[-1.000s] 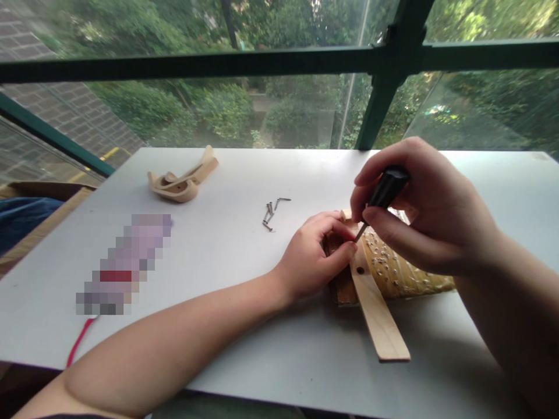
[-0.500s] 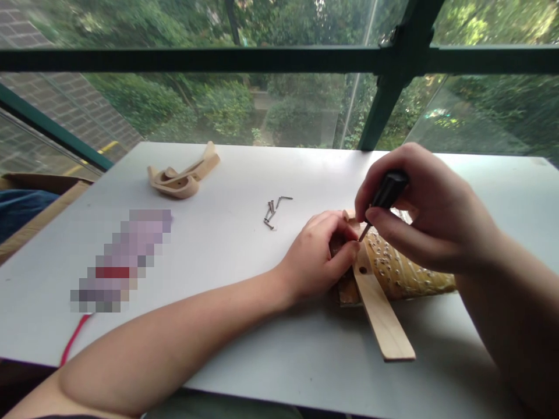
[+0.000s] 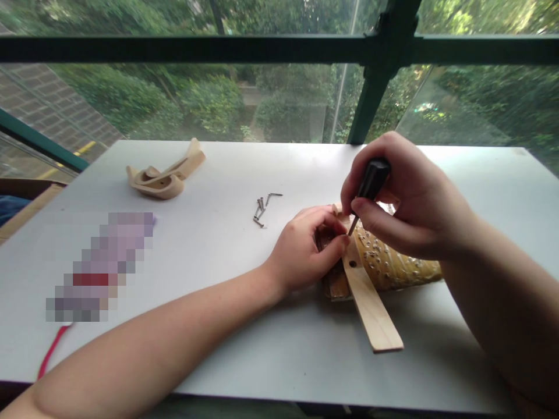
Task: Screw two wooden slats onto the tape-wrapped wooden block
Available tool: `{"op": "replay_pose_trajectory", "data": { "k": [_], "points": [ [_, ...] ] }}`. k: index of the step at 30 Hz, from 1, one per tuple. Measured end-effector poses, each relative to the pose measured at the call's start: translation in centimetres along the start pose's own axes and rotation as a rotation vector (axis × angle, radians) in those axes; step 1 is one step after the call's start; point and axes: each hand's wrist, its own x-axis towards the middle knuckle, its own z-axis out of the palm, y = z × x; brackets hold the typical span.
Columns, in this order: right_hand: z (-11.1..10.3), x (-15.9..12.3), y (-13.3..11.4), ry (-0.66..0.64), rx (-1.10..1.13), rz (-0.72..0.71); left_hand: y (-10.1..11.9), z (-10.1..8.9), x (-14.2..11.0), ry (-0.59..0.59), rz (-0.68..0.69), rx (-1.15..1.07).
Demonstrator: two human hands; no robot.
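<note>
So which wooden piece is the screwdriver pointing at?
The strip on the yellow block, flat end jutting toward you; the other pieces lie far left on the table.

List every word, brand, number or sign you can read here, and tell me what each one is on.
No readable text anywhere in view.
Purple item at the left: pixelated, so any print on it cannot be read.
Black screwdriver handle: no lettering visible on the part outside the fingers.
Flat wooden strip: no marking visible, only a dark hole.
Screws: too small to tell if anything is stamped on them.
</note>
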Motion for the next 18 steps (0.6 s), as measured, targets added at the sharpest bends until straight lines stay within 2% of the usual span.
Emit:
{"op": "replay_pose_trajectory", "data": {
  "k": [6,18],
  "points": [
    [-0.3,0.0,-0.2,-0.007,-0.009,0.004,-1.0,-0.3,-0.2,0.002,0.036,-0.119],
    [0.0,0.0,-1.0,0.050,0.051,-0.029,-0.9,-0.2,-0.2,-0.024,0.059,-0.045]
  ]
}}
